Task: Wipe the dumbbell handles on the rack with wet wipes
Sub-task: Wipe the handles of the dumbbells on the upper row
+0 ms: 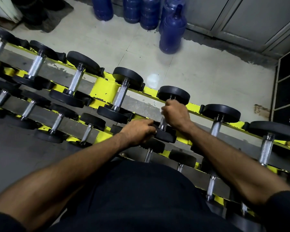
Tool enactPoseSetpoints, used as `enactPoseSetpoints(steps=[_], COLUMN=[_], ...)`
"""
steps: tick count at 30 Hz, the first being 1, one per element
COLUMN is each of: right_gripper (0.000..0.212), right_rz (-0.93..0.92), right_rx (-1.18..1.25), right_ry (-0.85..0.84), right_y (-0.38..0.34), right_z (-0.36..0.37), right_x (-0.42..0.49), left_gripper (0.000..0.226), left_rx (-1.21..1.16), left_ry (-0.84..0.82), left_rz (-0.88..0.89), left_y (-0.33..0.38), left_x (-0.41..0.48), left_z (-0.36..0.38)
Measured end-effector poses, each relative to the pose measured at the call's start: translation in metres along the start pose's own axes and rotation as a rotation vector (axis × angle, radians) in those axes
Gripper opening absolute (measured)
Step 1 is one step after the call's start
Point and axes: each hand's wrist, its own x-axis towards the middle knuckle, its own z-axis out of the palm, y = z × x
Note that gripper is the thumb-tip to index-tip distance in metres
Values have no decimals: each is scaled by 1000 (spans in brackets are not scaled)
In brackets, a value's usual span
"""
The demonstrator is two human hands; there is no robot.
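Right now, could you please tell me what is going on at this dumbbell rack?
A person stands over the yellow rack, working on one dumbbell in its upper row. The right hand grips the handle, with a white wipe showing at the hand's edge. The left hand holds the near head of the same dumbbell. The other dumbbells lie in their cradles.

Seven top-tier dumbbells [120,96], five blue jugs [172,30], three numbered lockers [288,91].
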Motion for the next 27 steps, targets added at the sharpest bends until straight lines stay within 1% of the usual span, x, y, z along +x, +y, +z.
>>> enactPoseSetpoints(steps=[2,4,6,9,11,12,13,16,18,20,22,24,25,27], right_gripper=[16,16,15,8,6,10,15,21,27,34,41,41,35,18], right_rz=[271,542,780,1141,1377,1468,1512,1392,1346,1307,1235,1184,1201,1296], right_rx=[198,437,625,985,1296,1427,1506,1587,1728,1966,2107,2092,2047,1912], right_ry=[167,245,277,301,320,288,210,-66,-169,-161,-124,-117,-89,28], right_y=[1,-9,-18,-14,-1,5,9,15,19,24,25,24,23,22], right_z=[6,13,17,22,26,29,30,29,28,32,35,39,40,45], right_x=[-10,-20,-22,-6,9,15,18,21,25,29,29,25,22,17], left_gripper=[9,8,9,9,9,9,9,11,15,19,20,18,18,18], left_rx=[-4,-22,-23,-30,-36,-35,-30,-28,-38,-35,-41,-49,-50,-54], left_ry=[3,11,13,1,-9,-18,-29,-62,-90,-113,-114,-100,-95,-88], left_rz=[-6,-14,-30,-58,-81,-90,-98,-113,-113,-104,-102,-111,-115,-120], left_y=[-1,-2,-1,0,1,2,2,4,5,5,4,4,4,4], left_x=[-1,-1,0,1,1,2,2,3,6,8,8,8,8,7], left_z=[1,2,2,2,1,1,1,-2,-5,-8,-9,-8,-8,-7])
